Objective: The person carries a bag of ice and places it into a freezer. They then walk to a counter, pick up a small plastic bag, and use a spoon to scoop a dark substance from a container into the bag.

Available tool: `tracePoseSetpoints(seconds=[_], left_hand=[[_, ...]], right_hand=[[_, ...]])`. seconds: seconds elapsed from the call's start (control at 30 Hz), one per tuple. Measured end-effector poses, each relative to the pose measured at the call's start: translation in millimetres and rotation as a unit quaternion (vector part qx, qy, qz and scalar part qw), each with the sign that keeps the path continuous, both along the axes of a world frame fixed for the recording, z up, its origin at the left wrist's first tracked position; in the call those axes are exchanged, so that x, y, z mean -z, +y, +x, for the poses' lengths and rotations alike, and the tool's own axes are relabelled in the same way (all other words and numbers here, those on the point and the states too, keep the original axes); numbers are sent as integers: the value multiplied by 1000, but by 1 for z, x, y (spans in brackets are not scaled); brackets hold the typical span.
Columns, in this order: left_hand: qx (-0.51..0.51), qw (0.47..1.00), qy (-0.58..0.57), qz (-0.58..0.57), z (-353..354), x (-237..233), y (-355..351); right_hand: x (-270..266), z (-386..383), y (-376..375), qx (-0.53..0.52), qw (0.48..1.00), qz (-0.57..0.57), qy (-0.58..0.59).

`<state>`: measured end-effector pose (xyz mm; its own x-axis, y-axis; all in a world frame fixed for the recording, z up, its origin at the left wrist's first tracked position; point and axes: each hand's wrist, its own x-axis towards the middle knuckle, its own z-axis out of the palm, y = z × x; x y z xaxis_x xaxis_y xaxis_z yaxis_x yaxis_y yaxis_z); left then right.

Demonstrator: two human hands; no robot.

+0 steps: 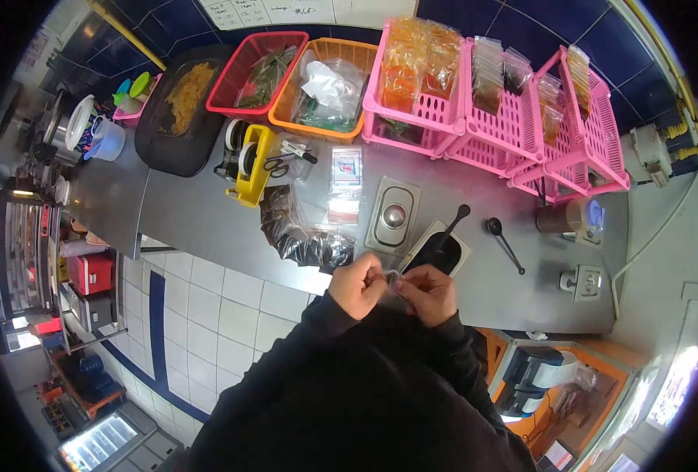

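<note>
At the counter's front edge, my left hand point(357, 288) and my right hand point(430, 294) are close together, fingers pinched on a small clear plastic bag point(394, 278). Its lower part and contents are hard to make out. Just beyond my hands, a steel pan of dark sauce point(430, 258) has a black measuring spoon point(453, 224) leaning in it. Beside it lies a steel lid with a round knob point(394, 216). Several filled dark sachets point(308, 240) form a curved row left of my hands. Behind them is a stack of flat printed bags point(346, 181).
Another black spoon point(508, 248) and a lidded jug point(569, 218) are on the right. Along the back stand pink racks point(498, 141) with sachets, an orange basket point(282, 106), a red bin point(221, 94) and a black tub point(156, 145). A yellow tape dispenser point(256, 169) sits near scissors point(276, 164).
</note>
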<state>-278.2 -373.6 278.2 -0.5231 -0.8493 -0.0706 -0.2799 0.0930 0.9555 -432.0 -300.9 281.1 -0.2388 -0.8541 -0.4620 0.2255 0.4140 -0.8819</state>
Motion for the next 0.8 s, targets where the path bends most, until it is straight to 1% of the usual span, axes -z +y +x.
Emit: tracePoseSetpoints(seconds=[0.03,0.07,0.1,0.13,0.17,0.23,0.27,0.33,0.37,0.4,0.43,0.47,0.5,0.53,0.57,0.6,0.63,0.67,0.7,0.73,0.77,0.8], left_hand=[[-41,998,-23,-49,-3,5,2],[-42,998,-23,-49,-6,7,4],[-62,991,-36,-112,-8,8,5],[-81,980,-47,-175,-10,7,4],[-81,980,-46,-178,-10,4,2],[-100,987,-20,-125,-9,-8,3],[-100,987,-19,-127,-8,-12,1],[-118,991,9,-53,-4,-16,-1],[-121,991,48,-23,-1,-12,-4],[-122,991,48,-22,1,-11,-4],[-120,987,82,74,2,-13,-5],[-117,972,115,169,4,-18,-6],[-93,965,131,207,6,-23,-6],[-93,965,130,207,8,-25,-7],[-77,956,153,238,10,-27,-7],[-62,946,176,267,11,-28,-8],[-61,946,176,266,9,-26,-8],[-64,978,153,126,6,-21,-7],[-66,990,126,-17,5,-15,-7],[-67,990,126,-18,6,-10,-7],[-33,989,145,-21,7,-5,-7],[0,986,164,-25,8,-2,-7]], right_hand=[[0,6,-2,52,993,-5,105],[3,9,-2,52,993,-5,105],[8,12,-3,49,968,-51,240],[11,14,-5,48,922,-98,370],[6,15,-8,48,922,-100,371],[-8,17,-10,49,933,-87,345],[-7,13,-10,50,933,-89,345],[-4,4,-5,-8,956,-99,275],[-8,5,-8,-9,956,-99,275],[-15,6,-14,1,937,-188,294],[-19,7,-17,10,910,-275,309],[-13,7,-15,9,911,-274,308],[-3,5,-13,-19,906,-293,306],[2,5,-11,-47,899,-312,303],[-4,8,-6,-49,942,-233,238],[-2,9,-3,-48,941,-233,239],[2,10,-1,-16,968,-194,161],[3,11,-1,16,985,-153,81],[3,11,-3,16,985,-154,81],[1,12,-5,35,986,-157,43],[-1,13,-6,52,986,-159,5],[-3,13,-7,50,986,-160,5]])
